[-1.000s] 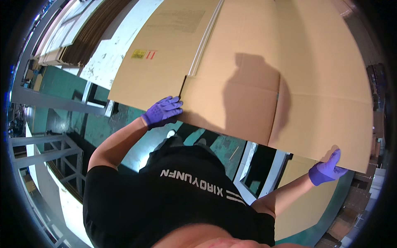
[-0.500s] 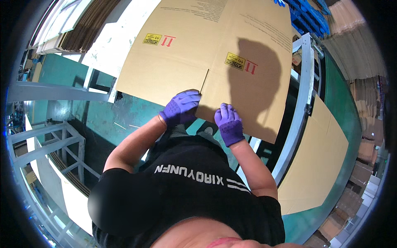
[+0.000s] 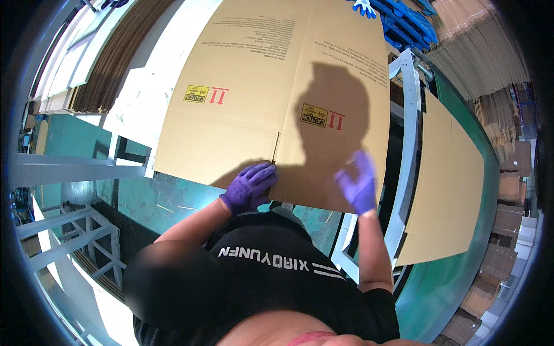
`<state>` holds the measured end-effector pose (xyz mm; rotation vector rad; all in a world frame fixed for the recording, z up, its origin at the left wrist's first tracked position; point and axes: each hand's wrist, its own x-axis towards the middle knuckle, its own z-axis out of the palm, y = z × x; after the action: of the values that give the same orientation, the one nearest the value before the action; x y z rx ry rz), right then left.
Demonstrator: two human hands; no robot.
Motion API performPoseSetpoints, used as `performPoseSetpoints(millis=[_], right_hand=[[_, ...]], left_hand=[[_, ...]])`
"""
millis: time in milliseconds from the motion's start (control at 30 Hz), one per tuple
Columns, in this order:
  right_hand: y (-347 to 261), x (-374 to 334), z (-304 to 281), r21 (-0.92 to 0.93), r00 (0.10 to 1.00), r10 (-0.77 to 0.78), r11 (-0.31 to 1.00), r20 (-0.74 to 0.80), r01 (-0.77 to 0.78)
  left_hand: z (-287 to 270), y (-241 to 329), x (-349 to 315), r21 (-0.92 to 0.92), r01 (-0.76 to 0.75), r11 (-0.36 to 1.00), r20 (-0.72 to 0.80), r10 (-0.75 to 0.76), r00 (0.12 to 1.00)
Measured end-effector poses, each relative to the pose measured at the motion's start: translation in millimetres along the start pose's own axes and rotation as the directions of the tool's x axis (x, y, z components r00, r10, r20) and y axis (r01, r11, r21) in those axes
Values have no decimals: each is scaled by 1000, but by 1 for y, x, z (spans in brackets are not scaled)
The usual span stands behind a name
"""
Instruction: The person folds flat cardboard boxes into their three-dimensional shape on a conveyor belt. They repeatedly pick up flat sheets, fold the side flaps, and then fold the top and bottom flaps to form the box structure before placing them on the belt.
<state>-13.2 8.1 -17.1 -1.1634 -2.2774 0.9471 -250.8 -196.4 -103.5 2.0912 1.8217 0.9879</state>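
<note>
A large flat cardboard box blank (image 3: 231, 130) lies before me, printed with red arrows and yellow caution labels, with a narrow slot cut in from its near edge. My left hand (image 3: 249, 187), in a purple glove, grips that near edge just left of the slot. Its fingers are together on top, and the thumb is largely hidden. Over the near right part of the blank is my right hand (image 3: 358, 183), gloved the same way and blurred. Its thumb stands apart from the fingers. A small pale speck by the fingertips is too smeared to name.
A metal frame rail (image 3: 405, 150) runs along the right, beyond it another cardboard sheet (image 3: 447, 184) on a green surface. Stacked cardboard (image 3: 124, 52) stands at far left. A blue-and-white glove (image 3: 365, 8) shows at the far edge, near blue pallets (image 3: 401, 26). A grey frame (image 3: 86, 230) stands lower left.
My right hand has moved right from beside the slot, its fingers spreading. My left hand stays at the blank's near edge. The blank sits lower in the view.
</note>
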Motion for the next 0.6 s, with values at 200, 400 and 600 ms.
performPoseSetpoints(millis=[200,400,600], right_hand=[[121,65,-28,203,877,367,927,-312,-316],[183,121,-67,246,818,507,858,-270,-451],[199,176,-102,666,742,666,518,79,-537]], left_hand=[[-6,-2,11,41,-12,999,82,8,997],[-7,-11,32,-24,-26,999,152,30,988],[-5,-31,39,-151,-76,986,192,104,976]])
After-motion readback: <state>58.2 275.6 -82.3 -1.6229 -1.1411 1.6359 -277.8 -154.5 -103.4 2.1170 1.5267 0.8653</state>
